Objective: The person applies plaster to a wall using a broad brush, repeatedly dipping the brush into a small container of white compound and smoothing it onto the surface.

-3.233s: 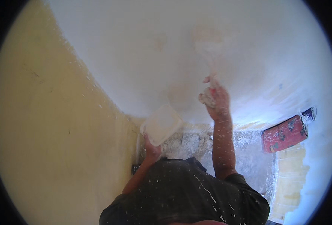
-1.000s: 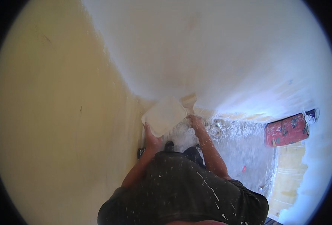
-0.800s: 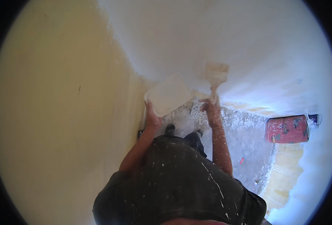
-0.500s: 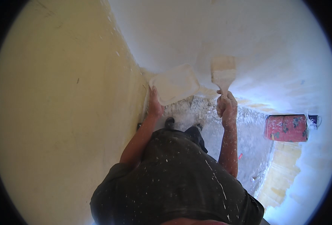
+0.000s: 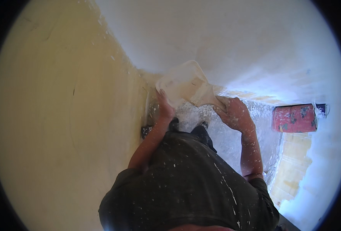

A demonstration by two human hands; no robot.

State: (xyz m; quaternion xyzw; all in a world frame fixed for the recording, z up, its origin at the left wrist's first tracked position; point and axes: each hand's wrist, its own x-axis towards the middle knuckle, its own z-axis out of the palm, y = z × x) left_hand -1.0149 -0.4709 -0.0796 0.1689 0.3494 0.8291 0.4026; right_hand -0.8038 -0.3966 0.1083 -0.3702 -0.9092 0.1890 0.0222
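A shallow white tray (image 5: 177,77) with rounded corners is gripped at its near left edge by my left hand (image 5: 165,106), fingers along its rim. My right hand (image 5: 234,113) is closed round the handle of a wide flat paintbrush (image 5: 206,95). The brush points left, its bristle end over the tray's right part; I cannot tell whether the bristles press on the tray's bottom. Pale, wet-looking material coats the tray, and white specks dot my right forearm.
A yellowish wall (image 5: 62,107) rises close on my left. Ahead is a wall (image 5: 247,42) coated mostly white. On the right stands a worn red drum (image 5: 293,118) with a dark mug-like container (image 5: 321,111) by it. White-splattered floor (image 5: 232,142) lies below.
My right hand has turned the brush from pointing up at the white wall to pointing left over the tray. The tray stays in my left hand, slightly shifted.
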